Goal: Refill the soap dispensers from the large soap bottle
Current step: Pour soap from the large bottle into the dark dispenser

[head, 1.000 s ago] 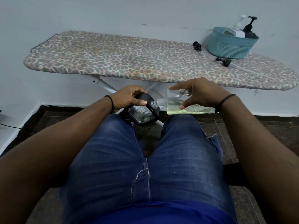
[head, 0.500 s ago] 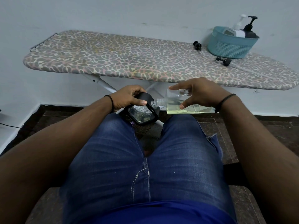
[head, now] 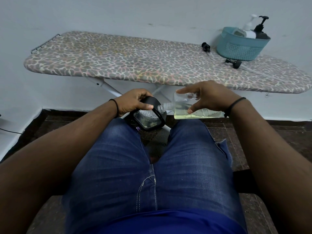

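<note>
Soap bottle [head: 194,107], gripped by right hand [head: 209,97], tipped into black dispenser [head: 148,115] gripped by left hand [head: 133,102], centre frame; pour underway, basket [head: 239,48] dispensers upper right unconfirmed.

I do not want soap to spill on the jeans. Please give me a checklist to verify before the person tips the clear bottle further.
1. Left hand grips the black dispenser: ok.
2. Right hand holds the clear soap bottle: ok.
3. Bottle neck meets the dispenser's opening: ok, though the seal cannot be judged.
4. Soap reaches the neck: not ok, the yellowish liquid lies along the bottle's lower side.
5. Fill level in the dispenser: cannot tell.
6. Pump tops ready for closing: ok, two black pump tops lie on the ironing board near the teal basket.
</note>
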